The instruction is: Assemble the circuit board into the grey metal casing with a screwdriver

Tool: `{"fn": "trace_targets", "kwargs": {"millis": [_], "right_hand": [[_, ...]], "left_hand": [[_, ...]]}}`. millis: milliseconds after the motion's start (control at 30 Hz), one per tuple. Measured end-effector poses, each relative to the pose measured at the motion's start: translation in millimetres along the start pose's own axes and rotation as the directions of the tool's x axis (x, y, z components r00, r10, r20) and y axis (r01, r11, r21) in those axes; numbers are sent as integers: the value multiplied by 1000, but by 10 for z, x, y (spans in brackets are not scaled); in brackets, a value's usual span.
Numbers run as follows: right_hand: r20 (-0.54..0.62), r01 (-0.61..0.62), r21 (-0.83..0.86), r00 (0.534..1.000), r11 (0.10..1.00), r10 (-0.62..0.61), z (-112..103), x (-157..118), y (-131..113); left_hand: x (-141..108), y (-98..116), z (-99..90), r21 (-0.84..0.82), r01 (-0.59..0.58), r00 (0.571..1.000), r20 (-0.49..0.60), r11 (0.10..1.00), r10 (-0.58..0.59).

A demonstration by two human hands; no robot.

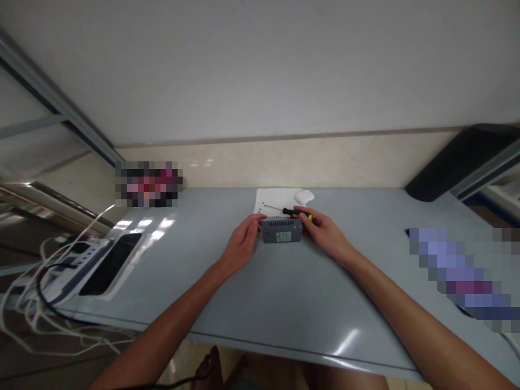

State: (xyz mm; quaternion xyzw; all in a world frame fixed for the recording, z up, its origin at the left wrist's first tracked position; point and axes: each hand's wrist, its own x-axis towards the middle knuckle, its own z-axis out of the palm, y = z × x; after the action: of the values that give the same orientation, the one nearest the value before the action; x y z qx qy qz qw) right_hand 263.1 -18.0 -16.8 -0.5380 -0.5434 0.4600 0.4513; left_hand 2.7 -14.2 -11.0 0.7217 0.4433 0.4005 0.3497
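Grey, smooth-topped table (244, 303) fills most of my head view. Left side, from the camera: a tangle of white cables (38, 309) and one dark lead hang over the edge around a white power strip (77, 265); a flat black slab (110, 264) lies just beside it. Far left corner: blurred, pixelated patch (149, 184), contents unreadable. Right: a second pixelated patch (467, 276), and a large black curved object (450, 162) leaning at the back corner. Behind the hands, a white paper sheet (266, 199) carries several small dark specks, too small to identify; a white rounded object (304, 196) sits at its right end. These lie beyond the work, and I note the near side of the table between the forearms as open.

Box (282, 236): dark grey, rectangular, a row of narrow slots along its upper part, pale green-and-white label below. It is near the table's middle, in front of the paper, between both hands. Left hand (240, 244) grasps its left end, thumb and fingers closed. Right hand (323, 230) pinches the black-and-yellow handle of a screwdriver (290, 212), its thin shaft pointing left over the paper; the same hand is at the box's right end. Small red detail there, unclear.
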Motion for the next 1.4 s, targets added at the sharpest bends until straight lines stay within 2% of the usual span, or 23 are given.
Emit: {"fn": "trace_targets", "kwargs": {"millis": [300, 500, 667, 800, 967, 1400], "right_hand": [[-58, -4, 40, 998, 999, 7, 13, -34, -101], [-157, -4, 294, 986, 956, 52, -67, -42, -159], [-215, 23, 457, 973, 889, 86, -169, -36, -227], [-223, 31, 438, 972, 898, 75, -184, -59, -267], [-175, -11, 415, 980, 910, 92, -141, -92, -281], [-105, -23, 353, 992, 935, 63, -133, -113, -257]], "left_hand": [[18, -66, 12, -13, -2, 999, -41, 1000, 2], [11, -60, -8, -40, -5, 999, -36, 999, 3], [-17, -8, -10, 5, -92, 996, -12, 996, 92], [-41, 11, 0, 94, -221, 974, -25, 971, 224], [-57, 39, 12, 170, -346, 935, -21, 923, 354], [-84, 48, 18, 357, -460, 848, -95, 813, 522]]}}
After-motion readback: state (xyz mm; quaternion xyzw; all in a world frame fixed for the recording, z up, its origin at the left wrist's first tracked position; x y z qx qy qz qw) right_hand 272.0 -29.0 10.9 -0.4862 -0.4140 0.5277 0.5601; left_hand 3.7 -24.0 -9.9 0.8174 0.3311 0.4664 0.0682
